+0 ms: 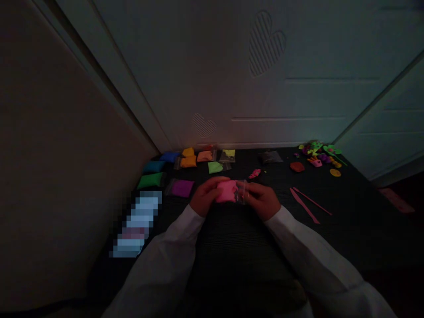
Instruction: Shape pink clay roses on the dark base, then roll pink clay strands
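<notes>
Between my two hands is a small clear bag of pink modelling clay [226,191], held above the dark table. My left hand [206,195] grips its clay-filled left end, thumb on top. At the clear plastic right end, the fingers of my right hand [264,199] pinch the bag. Just beyond my hands lies a small pink clay piece [255,173] with a bumpy surface. A bag of purple clay [183,188] rests to the left of my left hand. Two pink modelling tools [304,206] lie to the right of my right hand.
Bags of green [150,180], blue [170,157], orange [188,161] and light green clay [215,167] line the back left. A pixelated bright screen [137,225] lies at left. Colourful clay pieces [316,155] and a red lump [297,167] sit back right, before a pale panel [212,66].
</notes>
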{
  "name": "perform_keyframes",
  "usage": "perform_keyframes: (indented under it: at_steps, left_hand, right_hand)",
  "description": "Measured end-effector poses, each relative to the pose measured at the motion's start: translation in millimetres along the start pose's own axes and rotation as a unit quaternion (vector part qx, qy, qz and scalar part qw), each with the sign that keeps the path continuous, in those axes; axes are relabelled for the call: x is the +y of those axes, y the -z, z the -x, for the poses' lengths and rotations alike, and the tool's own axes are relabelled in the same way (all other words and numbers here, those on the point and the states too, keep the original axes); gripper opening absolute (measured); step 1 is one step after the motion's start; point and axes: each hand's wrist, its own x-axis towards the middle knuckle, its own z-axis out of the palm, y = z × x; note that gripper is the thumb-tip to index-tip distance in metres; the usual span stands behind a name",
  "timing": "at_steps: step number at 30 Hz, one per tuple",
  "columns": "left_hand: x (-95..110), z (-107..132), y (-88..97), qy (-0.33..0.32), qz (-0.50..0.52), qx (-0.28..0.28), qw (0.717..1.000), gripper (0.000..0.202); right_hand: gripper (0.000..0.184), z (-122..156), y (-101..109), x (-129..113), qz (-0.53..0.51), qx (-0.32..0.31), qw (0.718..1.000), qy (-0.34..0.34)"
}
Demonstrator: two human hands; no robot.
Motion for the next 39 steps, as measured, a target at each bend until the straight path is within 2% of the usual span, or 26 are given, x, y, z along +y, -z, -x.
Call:
perform_keyframes:
  at_steps: [2, 4, 6, 8, 13, 20, 25, 28, 34, 39]
  left_hand:
    - [3, 1, 3.6, -0.058, -0.116, -0.031, 0.991, 0.047]
    - [6, 1, 6.3, -0.111, -0.211, -0.054, 0.970, 0.060]
    - [8, 0, 7.7, -0.144, -0.256, -0.058, 0.954, 0.060]
    - [9, 0, 7.8, -0.147, -0.264, -0.063, 0.951, 0.055]
    - [11, 3, 5.0, -0.118, -0.245, -0.091, 0.958, 0.053]
    - [7, 5, 4.8, -0.108, -0.194, -0.083, 0.971, 0.048]
    - [5, 6, 2.1, -0.020, -0.083, -0.075, 0.994, 0.054]
    - [7, 6, 0.6, 0.019, -0.036, -0.082, 0.996, 0.053]
    - [8, 6, -1.3, 0.029, 0.021, -0.087, 0.996, 0.043]
    - [7, 7, -3.5, 0.027, 0.039, -0.111, 0.993, 0.036]
  right_hand:
    - [0.035, 0, 0, 0, 0.045, -0.013, 0.999, 0.026]
    - [0.037, 0, 0, 0, 0.079, -0.017, 0.995, 0.055]
    - [0.036, 1, 0, 1, 0.090, -0.018, 0.993, 0.073]
    - [0.033, 2, 0, 1, 0.088, -0.012, 0.993, 0.074]
    - [0.028, 2, 1, 2, 0.076, 0.007, 0.995, 0.061]
    - [0.025, 1, 0, 4, 0.048, 0.005, 0.996, 0.073]
    - [0.027, 0, 0, 3, 0.042, 0.013, 0.995, 0.086]
    - [0.026, 0, 0, 3, 0.046, 0.008, 0.995, 0.084]
    - [0.024, 3, -3, 1, 0.028, 0.009, 0.998, 0.058]
    - [0.023, 2, -2, 0, 0.001, -0.008, 0.997, 0.070]
